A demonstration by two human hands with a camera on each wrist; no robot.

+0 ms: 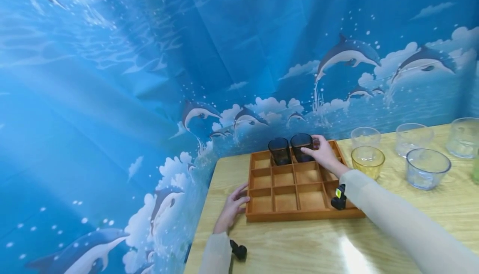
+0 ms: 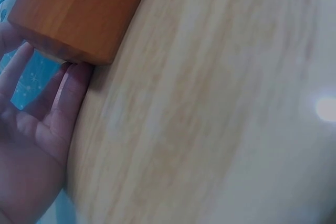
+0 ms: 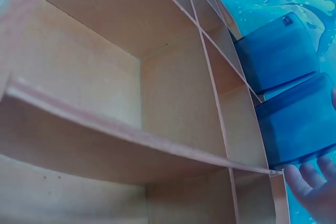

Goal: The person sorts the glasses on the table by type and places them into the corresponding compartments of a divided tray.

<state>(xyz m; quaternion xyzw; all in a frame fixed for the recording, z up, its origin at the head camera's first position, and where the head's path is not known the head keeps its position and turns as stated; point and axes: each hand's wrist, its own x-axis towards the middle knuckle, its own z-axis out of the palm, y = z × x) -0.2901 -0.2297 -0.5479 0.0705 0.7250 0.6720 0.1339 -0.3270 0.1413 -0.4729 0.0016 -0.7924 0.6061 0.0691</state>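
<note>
A wooden divided box (image 1: 285,214) with several square compartments lies on the table. Two dark see-through glasses stand side by side in its back row: the left glass (image 1: 280,151) and the right glass (image 1: 301,147). My right hand (image 1: 324,154) holds the right glass from its right side, thumb in front and fingers behind. In the right wrist view its fingertips lie close along the lower part of that glass (image 3: 299,121). My left hand (image 1: 231,208) rests on the box's left side, its fingers fairly straight against the wood, as the left wrist view also shows.
Right of the box stand a yellow glass (image 1: 368,162), a bluish clear bowl (image 1: 428,170) and several clear glasses, with a clear one (image 1: 366,134) at the back. A green item shows at the right edge. A blue dolphin curtain (image 1: 239,58) hangs behind the table (image 1: 299,245).
</note>
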